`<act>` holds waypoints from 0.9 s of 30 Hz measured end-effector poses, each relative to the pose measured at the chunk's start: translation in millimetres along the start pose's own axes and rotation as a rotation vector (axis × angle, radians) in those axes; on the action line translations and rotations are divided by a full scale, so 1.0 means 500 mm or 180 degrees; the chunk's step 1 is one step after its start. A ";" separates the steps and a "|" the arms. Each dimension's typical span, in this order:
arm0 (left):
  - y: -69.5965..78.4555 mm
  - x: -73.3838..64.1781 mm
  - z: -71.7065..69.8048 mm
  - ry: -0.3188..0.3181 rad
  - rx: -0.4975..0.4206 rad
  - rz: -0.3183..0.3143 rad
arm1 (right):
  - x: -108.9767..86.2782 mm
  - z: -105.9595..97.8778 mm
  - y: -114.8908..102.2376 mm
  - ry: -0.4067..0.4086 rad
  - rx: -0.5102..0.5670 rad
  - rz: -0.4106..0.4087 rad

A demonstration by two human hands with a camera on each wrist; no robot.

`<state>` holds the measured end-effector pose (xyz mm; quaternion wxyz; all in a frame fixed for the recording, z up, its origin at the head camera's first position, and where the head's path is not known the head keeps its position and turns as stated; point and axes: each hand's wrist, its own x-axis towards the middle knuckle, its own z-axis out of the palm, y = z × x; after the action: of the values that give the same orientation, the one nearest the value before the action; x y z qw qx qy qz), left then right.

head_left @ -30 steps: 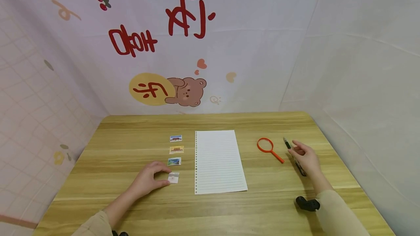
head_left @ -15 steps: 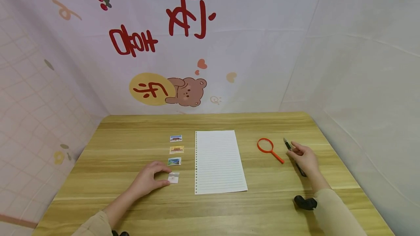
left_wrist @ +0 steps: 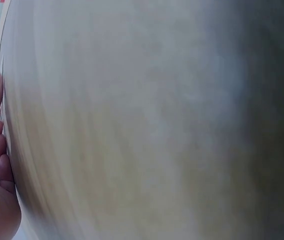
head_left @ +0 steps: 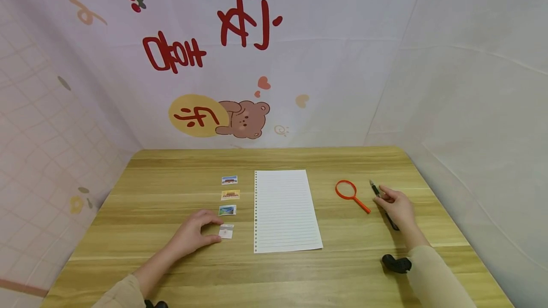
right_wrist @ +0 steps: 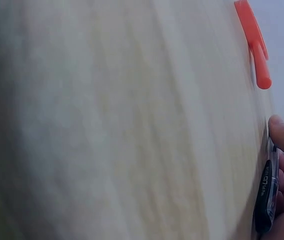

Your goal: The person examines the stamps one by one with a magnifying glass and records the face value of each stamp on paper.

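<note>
Pale card (head_left: 227, 232) sits on the surface (head_left: 299, 279) at the near end of a column of four, well apart from the lined sheet (head_left: 286, 213). Progress: we judge this early. Done, by what shows: layout looks orderly, with the landscape card (head_left: 227, 210), yellow card (head_left: 230, 195) and blue-topped card (head_left: 229, 180) above it, none touching the sheet. Left: we see no handwriting on the sheet and nothing lying on it, so any work there looks not begun. Hands are well apart: left hand (head_left: 194, 234) has thumb and a finger spread across the pale card's left end, card between the tips; right hand (head_left: 401, 207) has thumb and fingers around the pen (right_wrist: 267, 195), which lies along the surface, tip to the far side. Magnifier (head_left: 363, 205) lies between sheet and pen, neither of our hands on it. Surface is light wood-grain, flat, far corners rounded. Room: we're boxed in by hanging cloth. Back cloth (head_left: 342, 84) has a bear print (head_left: 244, 119), red characters (head_left: 241, 18) and cherries (head_left: 136, 1); left cloth (head_left: 38, 89) carries a faint grid, right cloth (head_left: 471, 84) looks plain, lightly creased. Both wrist views are mostly blurred wood, so we can't confirm contact at the pale card from there.
</note>
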<state>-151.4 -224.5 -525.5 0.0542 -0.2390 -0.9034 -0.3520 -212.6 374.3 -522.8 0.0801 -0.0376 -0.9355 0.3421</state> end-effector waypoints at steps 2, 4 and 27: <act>0.000 0.000 -0.002 -0.0043 -0.0013 -0.0018 | 0.000 0.001 0.000 0.0008 0.0001 0.0013; 0.001 0.001 -0.004 -0.0072 -0.0031 -0.0050 | 0.001 0.002 0.001 0.0024 -0.0002 0.0011; 0.059 0.010 -0.017 0.0399 -0.0134 0.0030 | -0.005 0.011 -0.006 0.0244 -0.0011 0.0189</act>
<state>-142.8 -209.4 -499.8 0.1073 -0.2219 -0.8894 -0.3849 -211.0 368.2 -525.3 0.1056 -0.0786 -0.9308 0.3410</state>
